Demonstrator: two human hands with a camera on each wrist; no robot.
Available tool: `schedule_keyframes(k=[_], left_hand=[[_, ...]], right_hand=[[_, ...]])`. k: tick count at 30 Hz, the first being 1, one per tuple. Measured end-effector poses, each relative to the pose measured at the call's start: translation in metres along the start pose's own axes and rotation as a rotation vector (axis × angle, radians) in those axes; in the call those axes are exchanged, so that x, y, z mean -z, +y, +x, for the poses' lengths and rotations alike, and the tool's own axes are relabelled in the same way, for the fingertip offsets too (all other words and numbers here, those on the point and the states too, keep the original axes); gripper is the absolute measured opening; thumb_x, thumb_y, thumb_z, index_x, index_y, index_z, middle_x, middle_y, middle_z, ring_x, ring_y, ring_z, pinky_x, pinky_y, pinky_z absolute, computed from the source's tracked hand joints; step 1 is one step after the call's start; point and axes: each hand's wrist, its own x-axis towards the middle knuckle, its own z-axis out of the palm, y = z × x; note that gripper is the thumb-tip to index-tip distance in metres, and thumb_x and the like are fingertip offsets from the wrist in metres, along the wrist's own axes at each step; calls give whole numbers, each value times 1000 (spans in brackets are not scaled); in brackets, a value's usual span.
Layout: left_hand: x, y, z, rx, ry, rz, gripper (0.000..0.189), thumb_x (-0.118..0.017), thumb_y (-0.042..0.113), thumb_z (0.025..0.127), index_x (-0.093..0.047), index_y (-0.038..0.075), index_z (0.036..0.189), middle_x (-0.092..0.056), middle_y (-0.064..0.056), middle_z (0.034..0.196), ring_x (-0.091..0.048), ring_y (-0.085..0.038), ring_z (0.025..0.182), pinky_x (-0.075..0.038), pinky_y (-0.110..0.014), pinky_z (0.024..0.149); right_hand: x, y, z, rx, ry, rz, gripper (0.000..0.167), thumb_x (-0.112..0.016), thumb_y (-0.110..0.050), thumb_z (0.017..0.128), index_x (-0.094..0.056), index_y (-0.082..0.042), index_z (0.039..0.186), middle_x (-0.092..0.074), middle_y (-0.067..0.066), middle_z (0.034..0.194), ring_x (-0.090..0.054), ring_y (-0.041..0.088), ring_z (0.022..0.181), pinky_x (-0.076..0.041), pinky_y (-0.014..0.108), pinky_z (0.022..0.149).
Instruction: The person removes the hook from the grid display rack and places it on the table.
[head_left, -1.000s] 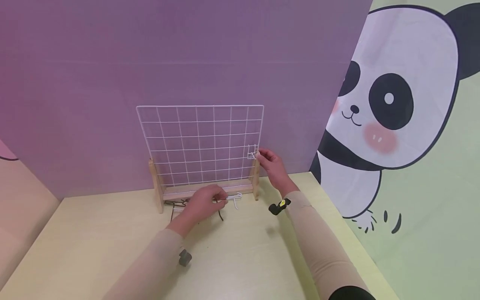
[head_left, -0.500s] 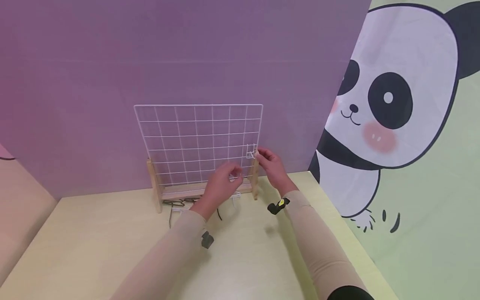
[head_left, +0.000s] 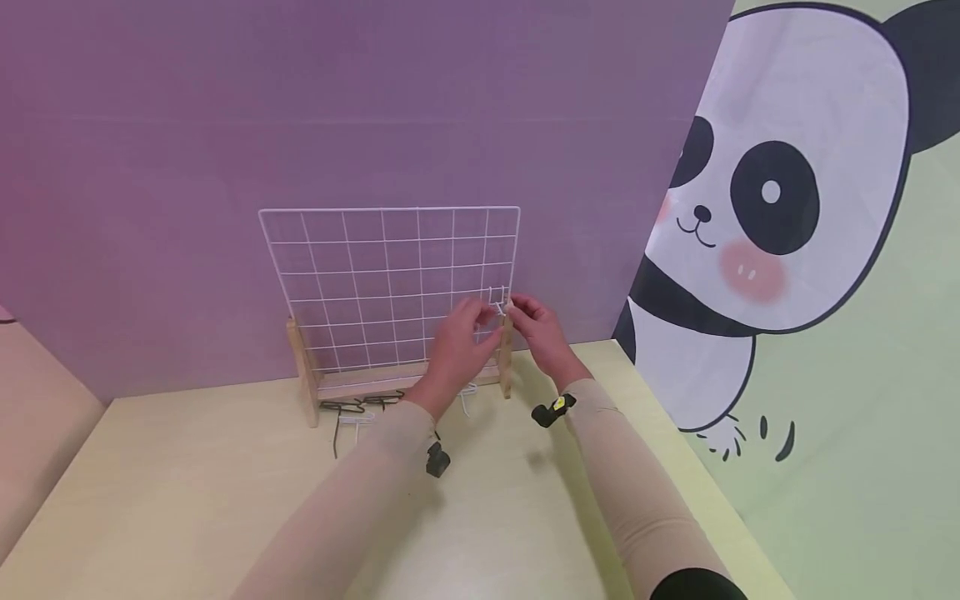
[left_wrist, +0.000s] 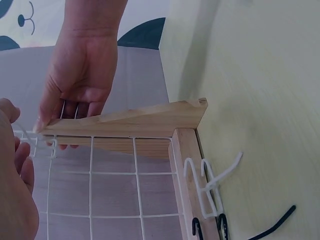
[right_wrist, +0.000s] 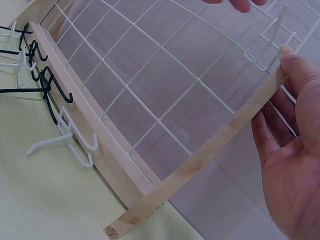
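A white wire grid panel (head_left: 389, 208) stands in a wooden stand on the table. My right hand (head_left: 546, 340) grips the top of its right wooden post (right_wrist: 200, 152), thumb in front and fingers behind. Just beside that thumb, a white wire hook (right_wrist: 281, 22) hangs on the grid near its right edge. My left hand (head_left: 459, 342) is raised in front of the panel, close to this hook, with fingers loosely bent. In the right wrist view its fingertips (right_wrist: 242, 4) show a small gap from the hook's prong.
Along the stand's foot lie another white hook (right_wrist: 47, 143) and several more hooks, among them a black hook (right_wrist: 20, 90). The pale table (head_left: 187, 492) extends in front. A purple wall (head_left: 225, 125) rises behind, with a panda picture (head_left: 780, 200) at right.
My left hand has risen from the hooks on the table and moved right, up to the hook on the grid. My right hand keeps its hold on the post.
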Motion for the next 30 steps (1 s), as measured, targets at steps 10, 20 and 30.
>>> schedule_keyframes(k=[10, 20, 30], left_hand=[[-5, 0, 9, -19, -28, 11, 22, -79, 13, 103, -71, 7, 123, -66, -7, 117, -65, -25, 112, -59, -40, 101], [-5, 4, 16, 33, -1, -18, 12, -78, 8, 103, -78, 3, 114, -71, -9, 112, -71, -26, 107, -62, -40, 97], [-8, 1, 17, 9, 23, 3, 10, -80, 10, 103, -79, 4, 110, -73, -8, 105, -73, -25, 101, -64, -39, 91]], right_hand=[[3, 1, 0, 13, -22, -27, 38, -66, -20, 114, -66, -2, 147, -68, 15, 141, -62, 28, 137, -45, 46, 125], [2, 0, 1, 22, -14, -21, 39, -68, -20, 112, -66, -1, 146, -69, 12, 137, -63, 24, 132, -47, 45, 123], [1, -1, -1, 7, 0, -10, 39, -68, -19, 112, -67, -1, 146, -69, 13, 138, -62, 26, 135, -47, 45, 123]])
